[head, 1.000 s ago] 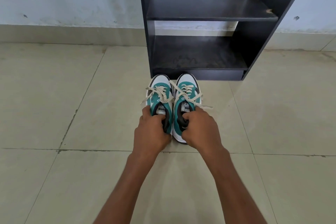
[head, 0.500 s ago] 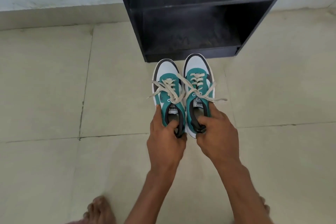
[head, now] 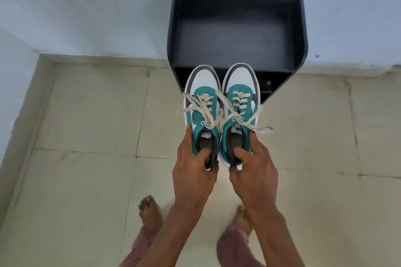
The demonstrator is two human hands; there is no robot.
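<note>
At frame centre we carry the left teal sneaker (head: 202, 102) and right teal sneaker (head: 240, 93) side by side, toes toward the shoe rack (head: 236, 28) above them. Our left hand (head: 192, 176) and right hand (head: 253, 173) each pinch a heel collar, thumb inside, to hold them level. Raised side walls hem the rack's top.

Head-worn wide-angle view, tilted steeply down.

The camera looks forward and down along the person's own arms. The left hand (head: 193, 176) and right hand (head: 253, 176) sit close at mid-frame, holding the left sneaker (head: 201, 102) and right sneaker (head: 240, 97). The bare feet (head: 149, 212) lie almost straight below at the bottom edge. The black shoe rack (head: 236, 32) is seen from above, against the wall (head: 86, 6) at the top.
</note>
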